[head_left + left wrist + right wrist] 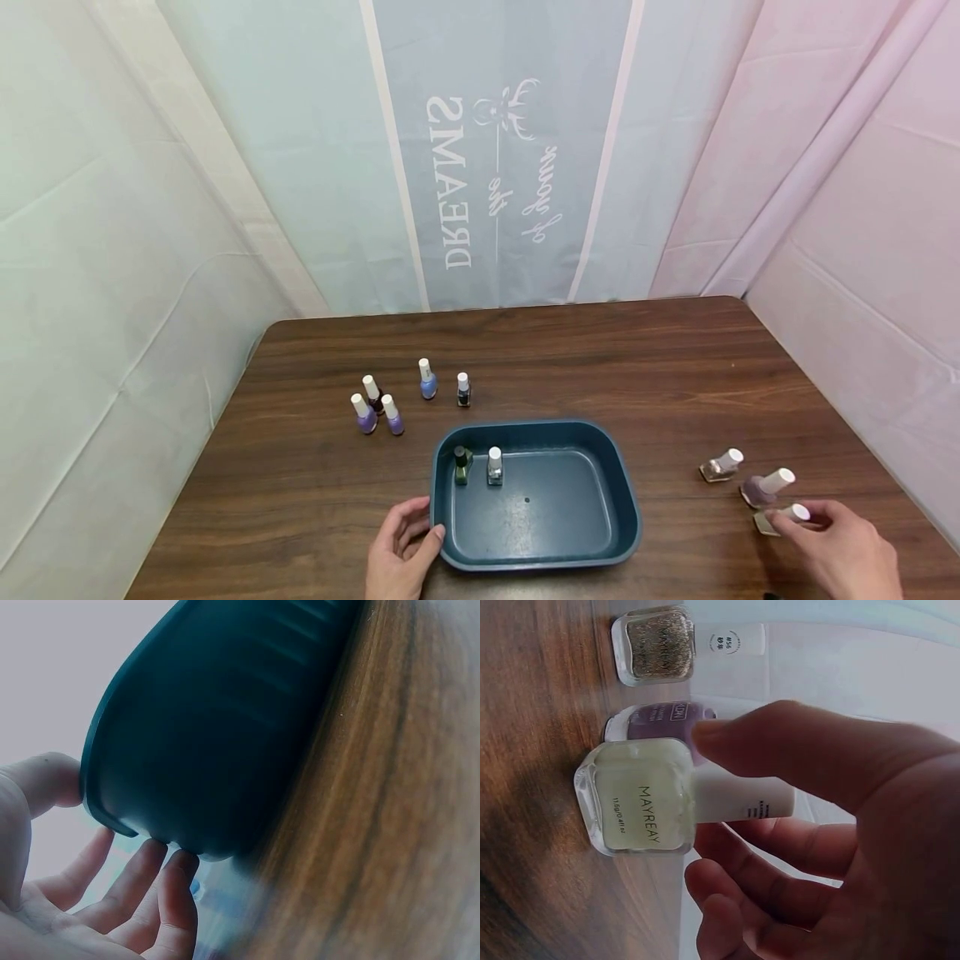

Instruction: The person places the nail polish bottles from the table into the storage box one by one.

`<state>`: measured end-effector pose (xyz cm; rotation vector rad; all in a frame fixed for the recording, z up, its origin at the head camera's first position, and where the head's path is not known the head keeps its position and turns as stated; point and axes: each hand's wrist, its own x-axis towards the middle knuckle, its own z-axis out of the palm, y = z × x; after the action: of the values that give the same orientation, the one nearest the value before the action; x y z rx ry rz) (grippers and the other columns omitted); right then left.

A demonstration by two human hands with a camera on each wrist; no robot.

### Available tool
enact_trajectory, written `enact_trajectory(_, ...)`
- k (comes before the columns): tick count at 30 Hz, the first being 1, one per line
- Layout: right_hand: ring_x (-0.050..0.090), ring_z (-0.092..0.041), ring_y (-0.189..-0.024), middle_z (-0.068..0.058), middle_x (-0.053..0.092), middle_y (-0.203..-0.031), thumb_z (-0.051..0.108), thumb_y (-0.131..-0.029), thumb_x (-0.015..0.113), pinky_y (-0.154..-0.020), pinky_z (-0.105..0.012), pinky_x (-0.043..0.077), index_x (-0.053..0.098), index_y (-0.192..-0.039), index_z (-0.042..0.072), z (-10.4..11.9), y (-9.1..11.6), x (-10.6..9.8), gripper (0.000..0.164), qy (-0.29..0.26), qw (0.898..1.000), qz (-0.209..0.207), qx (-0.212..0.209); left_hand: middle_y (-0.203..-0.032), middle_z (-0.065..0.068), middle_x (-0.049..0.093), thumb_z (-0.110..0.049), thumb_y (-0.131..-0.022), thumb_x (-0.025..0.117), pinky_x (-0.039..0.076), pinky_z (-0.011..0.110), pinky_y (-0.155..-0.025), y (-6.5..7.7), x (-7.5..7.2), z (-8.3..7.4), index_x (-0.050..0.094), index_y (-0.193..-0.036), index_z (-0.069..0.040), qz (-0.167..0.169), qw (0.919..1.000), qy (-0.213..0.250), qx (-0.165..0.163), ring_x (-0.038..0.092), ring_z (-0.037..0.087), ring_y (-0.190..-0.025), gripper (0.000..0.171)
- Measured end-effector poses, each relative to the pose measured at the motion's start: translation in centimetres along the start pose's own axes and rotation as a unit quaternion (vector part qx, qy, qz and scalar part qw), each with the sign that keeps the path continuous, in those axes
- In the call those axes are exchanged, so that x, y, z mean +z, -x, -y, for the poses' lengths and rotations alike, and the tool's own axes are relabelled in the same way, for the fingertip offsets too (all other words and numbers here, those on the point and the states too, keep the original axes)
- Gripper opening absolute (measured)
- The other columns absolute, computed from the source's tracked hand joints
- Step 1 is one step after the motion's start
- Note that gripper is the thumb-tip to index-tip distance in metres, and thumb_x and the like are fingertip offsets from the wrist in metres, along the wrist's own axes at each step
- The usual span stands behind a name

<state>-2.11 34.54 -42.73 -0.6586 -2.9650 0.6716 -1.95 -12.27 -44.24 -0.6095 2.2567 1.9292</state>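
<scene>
Softly bright in head view, pinkish toward two o'clock. Dim in left wrist view, deeply shadowed on the tray, blurred toward five o'clock; in right wrist view, hazy toward one o'clock.

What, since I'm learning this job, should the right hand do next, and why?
Probably the right hand should pinch the white cap of the pale MAYREAY bottle firmly: its thumb is at that cap, while the left hand holds the tray, with two bottles inside.
</scene>
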Motion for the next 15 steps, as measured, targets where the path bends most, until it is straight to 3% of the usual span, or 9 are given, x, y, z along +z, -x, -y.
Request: enact_trajectory(15, 0.059, -0.052, -0.094, -0.028, 0.068, -0.088, 0.035, -0.087, 0.065, -0.079, -0.054, 0.039, 0.057, -0.108, -0.015, -0.27, -0.38, 0.22, 0.055, 0.009, 0.997, 0.037, 0.069, -0.122, 0.013, 0.061, -0.012, -0.084, 0.073, 0.054, 0.025, -0.079, 0.0, 0.0, -0.12, 0.055, -0.124, -0.004, 0.002, 1.0, -0.004, -0.002, 0.063, 0.02, -0.101, 0.045)
